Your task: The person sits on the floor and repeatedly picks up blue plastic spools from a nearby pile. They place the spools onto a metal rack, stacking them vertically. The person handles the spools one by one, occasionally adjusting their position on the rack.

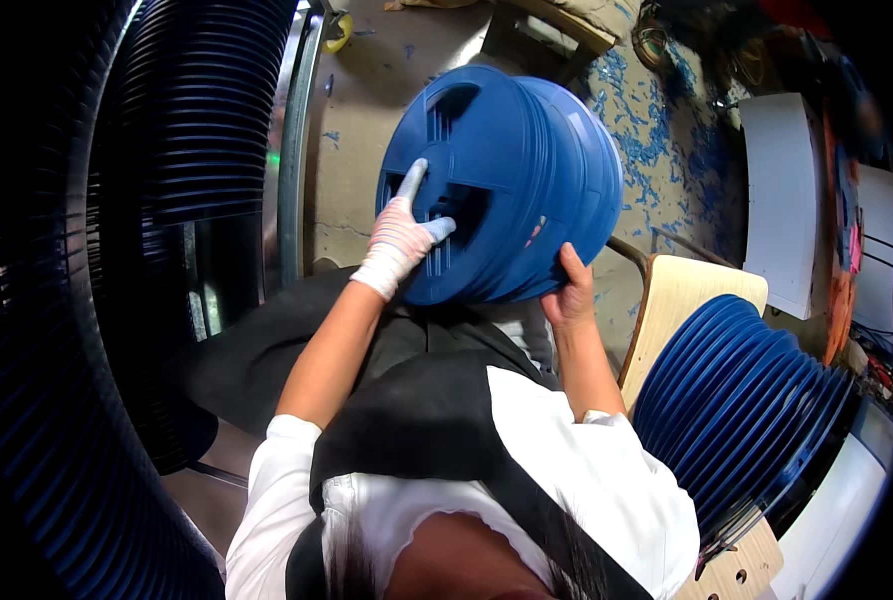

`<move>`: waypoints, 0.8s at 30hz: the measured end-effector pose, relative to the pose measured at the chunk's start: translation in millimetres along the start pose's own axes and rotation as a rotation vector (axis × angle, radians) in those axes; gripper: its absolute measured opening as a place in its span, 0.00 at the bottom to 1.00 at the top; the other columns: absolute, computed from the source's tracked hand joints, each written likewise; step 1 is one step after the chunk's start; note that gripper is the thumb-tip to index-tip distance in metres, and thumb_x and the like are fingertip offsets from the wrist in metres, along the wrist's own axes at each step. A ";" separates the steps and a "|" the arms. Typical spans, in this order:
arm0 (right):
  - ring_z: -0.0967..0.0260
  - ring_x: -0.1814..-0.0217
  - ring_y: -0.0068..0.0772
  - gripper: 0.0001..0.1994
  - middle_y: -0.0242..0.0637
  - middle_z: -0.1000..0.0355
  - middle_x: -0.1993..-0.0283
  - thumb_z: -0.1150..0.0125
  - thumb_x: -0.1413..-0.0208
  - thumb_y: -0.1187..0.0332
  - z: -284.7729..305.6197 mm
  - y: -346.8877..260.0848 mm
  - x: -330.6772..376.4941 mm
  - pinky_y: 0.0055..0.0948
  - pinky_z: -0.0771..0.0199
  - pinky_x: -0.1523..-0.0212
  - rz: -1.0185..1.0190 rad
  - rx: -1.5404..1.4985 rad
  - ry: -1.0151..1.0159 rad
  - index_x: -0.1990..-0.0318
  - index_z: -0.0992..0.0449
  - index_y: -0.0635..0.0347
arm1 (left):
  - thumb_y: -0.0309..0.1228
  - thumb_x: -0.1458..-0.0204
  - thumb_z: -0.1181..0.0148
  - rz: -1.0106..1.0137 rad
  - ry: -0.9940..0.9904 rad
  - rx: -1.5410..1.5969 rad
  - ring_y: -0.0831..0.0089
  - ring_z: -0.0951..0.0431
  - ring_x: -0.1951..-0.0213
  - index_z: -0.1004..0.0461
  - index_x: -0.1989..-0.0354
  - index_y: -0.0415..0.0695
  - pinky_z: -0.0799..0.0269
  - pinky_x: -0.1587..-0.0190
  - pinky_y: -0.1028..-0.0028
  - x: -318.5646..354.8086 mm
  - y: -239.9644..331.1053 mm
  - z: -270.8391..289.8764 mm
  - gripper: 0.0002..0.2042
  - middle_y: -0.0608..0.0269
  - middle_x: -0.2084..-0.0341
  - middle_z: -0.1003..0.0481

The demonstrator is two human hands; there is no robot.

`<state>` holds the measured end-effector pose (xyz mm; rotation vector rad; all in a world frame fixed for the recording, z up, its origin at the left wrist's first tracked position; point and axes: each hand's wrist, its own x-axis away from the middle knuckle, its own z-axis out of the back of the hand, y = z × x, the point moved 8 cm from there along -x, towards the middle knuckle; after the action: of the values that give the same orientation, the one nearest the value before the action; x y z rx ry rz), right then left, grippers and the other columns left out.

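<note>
In front of me, above my lap, a short stack of round blue plastic discs [482, 185] is tilted with its flat face turned to the left. That face has several cut-out openings. My left hand [402, 235], in a white striped glove, is against the flat face, with fingers and thumb at the openings and hub. Bare and curled round the lower right rim of the stack, my right hand [572, 292] supports it with the thumb on the outside. The fingers of the right hand are partly hidden under the rim.
To my right, a larger pile of blue discs [732, 400] lies on a pale wooden seat [692, 285]. Tall rows of dark blue discs [202, 110] fill the left beside a metal post [302, 150]. Blue scraps [637, 125] litter the floor near a white panel [779, 190].
</note>
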<state>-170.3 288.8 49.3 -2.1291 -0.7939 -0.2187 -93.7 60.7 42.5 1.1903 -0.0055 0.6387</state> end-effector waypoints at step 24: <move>0.33 0.58 0.35 0.21 0.40 0.28 0.60 0.44 0.44 0.57 66.7 24.5 -22.1 0.36 0.33 0.50 -0.124 -0.338 -0.190 0.53 0.30 0.67 | 0.51 0.54 0.38 0.046 -0.739 1.913 0.49 0.31 0.47 0.44 0.41 0.36 0.38 0.40 0.55 51.0 24.9 36.7 0.39 0.48 0.53 0.32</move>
<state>-180.4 318.2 -18.3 -2.4453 -1.0637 -0.2312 -51.4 57.9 95.1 3.2228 -0.0534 0.0027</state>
